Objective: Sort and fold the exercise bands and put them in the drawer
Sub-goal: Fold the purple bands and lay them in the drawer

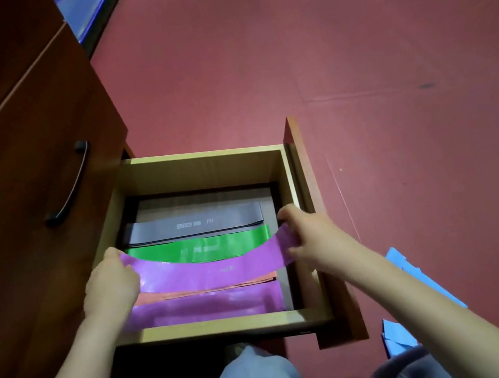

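Orange band (167, 295) mostly beneath the upper purple band (202, 271); white print on the grey band (156, 230) illegibly blurry.

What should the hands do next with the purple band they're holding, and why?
Probably ease the held purple band toward the near end of the drawer and lay it on the stored purple band. The left hand and right hand grip its ends above the orange band; the grey band and green band lie in separate rows, so colours seem grouped.
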Available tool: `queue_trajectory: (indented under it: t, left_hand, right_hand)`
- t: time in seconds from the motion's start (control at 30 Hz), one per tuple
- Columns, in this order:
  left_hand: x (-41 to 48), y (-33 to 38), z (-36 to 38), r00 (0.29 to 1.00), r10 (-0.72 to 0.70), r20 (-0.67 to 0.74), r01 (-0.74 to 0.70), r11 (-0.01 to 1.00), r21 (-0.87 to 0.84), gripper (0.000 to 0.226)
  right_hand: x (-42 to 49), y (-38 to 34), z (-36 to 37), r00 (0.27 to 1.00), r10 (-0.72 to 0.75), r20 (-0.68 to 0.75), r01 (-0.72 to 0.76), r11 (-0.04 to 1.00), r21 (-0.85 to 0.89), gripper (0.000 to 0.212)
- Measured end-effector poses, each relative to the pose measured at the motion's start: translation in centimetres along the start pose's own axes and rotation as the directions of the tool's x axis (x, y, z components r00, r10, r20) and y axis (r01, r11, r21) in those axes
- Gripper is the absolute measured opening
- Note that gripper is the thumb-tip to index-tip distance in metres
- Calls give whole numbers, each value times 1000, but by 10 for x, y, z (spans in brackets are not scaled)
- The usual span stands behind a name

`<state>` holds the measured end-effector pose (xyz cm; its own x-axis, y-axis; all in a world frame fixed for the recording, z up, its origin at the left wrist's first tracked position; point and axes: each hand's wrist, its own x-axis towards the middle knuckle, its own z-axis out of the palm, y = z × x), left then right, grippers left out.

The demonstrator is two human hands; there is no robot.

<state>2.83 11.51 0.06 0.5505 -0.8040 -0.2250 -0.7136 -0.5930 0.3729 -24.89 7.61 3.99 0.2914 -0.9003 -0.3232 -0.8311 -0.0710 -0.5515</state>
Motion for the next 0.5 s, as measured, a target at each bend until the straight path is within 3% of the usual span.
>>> queue_trajectory:
  t: [0.13,0.3,0.5]
  left_hand:
    - [6,-6,14,998,-31,53,24,992,126,27]
    - [11,-38,31,991,-14,131,6,998,58,18]
    - [26,-51,37,986,0,165,5,1000,-30,23]
  right_hand:
    - [13,-12,36,984,87,153,-55,978,-202,35]
    - [28,-6,73,939,254,233,-180,938,-297,39]
    - [39,6,97,877,361,318,-267,915,-304,43]
